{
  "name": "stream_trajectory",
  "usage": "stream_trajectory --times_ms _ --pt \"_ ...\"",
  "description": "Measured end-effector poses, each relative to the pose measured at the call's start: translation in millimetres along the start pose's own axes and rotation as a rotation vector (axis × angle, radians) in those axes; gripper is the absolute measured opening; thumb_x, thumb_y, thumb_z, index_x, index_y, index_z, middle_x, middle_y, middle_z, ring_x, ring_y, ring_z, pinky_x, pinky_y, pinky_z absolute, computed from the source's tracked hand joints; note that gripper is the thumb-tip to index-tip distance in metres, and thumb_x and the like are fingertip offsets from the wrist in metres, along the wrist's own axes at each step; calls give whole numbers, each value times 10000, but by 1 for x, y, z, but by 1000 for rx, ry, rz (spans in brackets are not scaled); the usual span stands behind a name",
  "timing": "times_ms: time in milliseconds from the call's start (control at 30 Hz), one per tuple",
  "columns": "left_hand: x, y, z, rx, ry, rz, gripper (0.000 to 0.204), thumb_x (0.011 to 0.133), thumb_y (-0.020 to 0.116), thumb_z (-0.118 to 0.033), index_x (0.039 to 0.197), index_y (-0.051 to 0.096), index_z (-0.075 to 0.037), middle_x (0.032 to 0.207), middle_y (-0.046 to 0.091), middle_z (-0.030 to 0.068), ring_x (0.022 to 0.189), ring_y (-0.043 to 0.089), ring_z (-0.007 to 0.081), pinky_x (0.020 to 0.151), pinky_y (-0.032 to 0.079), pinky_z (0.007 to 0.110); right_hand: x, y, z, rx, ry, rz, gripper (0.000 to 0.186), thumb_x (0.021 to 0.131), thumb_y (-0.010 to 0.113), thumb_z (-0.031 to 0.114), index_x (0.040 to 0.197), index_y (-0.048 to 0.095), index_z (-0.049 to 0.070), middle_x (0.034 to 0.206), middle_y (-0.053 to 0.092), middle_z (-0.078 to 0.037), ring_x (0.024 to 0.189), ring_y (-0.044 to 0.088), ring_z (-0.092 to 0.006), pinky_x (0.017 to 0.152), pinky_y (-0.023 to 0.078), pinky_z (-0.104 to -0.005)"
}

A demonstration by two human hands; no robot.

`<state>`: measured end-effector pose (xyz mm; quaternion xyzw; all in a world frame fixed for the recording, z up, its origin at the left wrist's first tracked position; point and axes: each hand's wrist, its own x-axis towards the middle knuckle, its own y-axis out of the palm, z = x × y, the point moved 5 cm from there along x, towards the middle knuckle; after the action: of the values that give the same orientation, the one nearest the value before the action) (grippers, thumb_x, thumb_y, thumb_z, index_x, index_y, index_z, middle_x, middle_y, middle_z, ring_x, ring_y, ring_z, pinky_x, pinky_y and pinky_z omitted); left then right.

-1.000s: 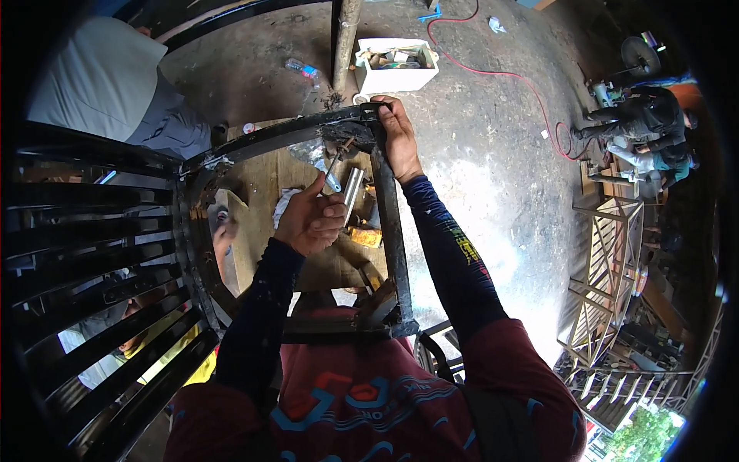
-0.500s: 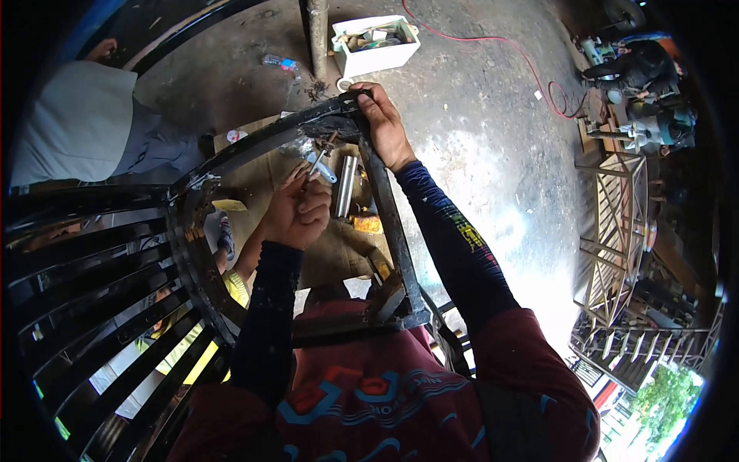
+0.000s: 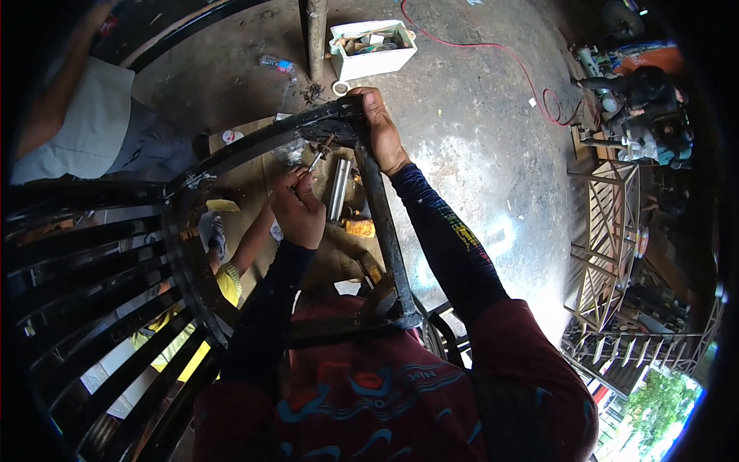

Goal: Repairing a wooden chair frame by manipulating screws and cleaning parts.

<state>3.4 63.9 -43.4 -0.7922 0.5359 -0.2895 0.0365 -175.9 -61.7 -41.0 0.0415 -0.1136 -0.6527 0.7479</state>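
Observation:
A dark chair-like frame (image 3: 387, 223) with several slats (image 3: 100, 286) on its left side spans the space in front of me. My right hand (image 3: 383, 137) is closed around its upper right corner, thumb on top. Inside the frame, my left hand (image 3: 299, 212) is closed on a thin metal rod-like tool (image 3: 316, 159); its handle end is hidden by the fingers. The rod's far end meets a rusty, bolt-like piece (image 3: 327, 143) just beneath the corner. Below the opening lie a shiny metal tube (image 3: 339, 189) and an orange-yellow block (image 3: 359, 228).
A white bin of odds and ends (image 3: 374, 51) stands beside a post (image 3: 316, 38), near a plastic bottle (image 3: 277, 63). Another person (image 3: 73, 123) is at the left; someone in yellow (image 3: 229, 283) is below the frame. A red hose (image 3: 493, 46) crosses the floor; metal racks (image 3: 608, 223) stand right.
My left hand has turned so its back faces up, and it still grips the rod. The blue piece beside it no longer shows. At the far left, the other person's arm has come down into view.

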Motion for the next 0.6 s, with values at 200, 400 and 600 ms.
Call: stream_trajectory --times_ms 200,400,600 --pt "-5 2 42 -346 -468 256 237 1016 530 -247 963 558 -18 738 631 87 577 576 208 530 445 338 -4 13 6 94 66 -6 532 1074 276 502 1226 565 82 1140 599 -56 1089 529 -162 1026 371 -299" --pt "19 -8 2 -1361 -1365 657 483 1054 352 -411 1058 614 -5 673 528 14 503 415 107 457 296 240 -6 2 4 149 64 -16 653 1057 253 548 1271 568 18 1185 623 -101 1124 575 -196 1048 413 -318" --pt "6 11 11 -1700 -1229 837 449 1061 389 -287 1305 505 71 699 532 44 529 439 111 447 359 242 -5 -1 -2 70 -13 -120 617 1070 274 502 1262 603 15 1133 654 -86 1055 600 -166 986 449 -294"
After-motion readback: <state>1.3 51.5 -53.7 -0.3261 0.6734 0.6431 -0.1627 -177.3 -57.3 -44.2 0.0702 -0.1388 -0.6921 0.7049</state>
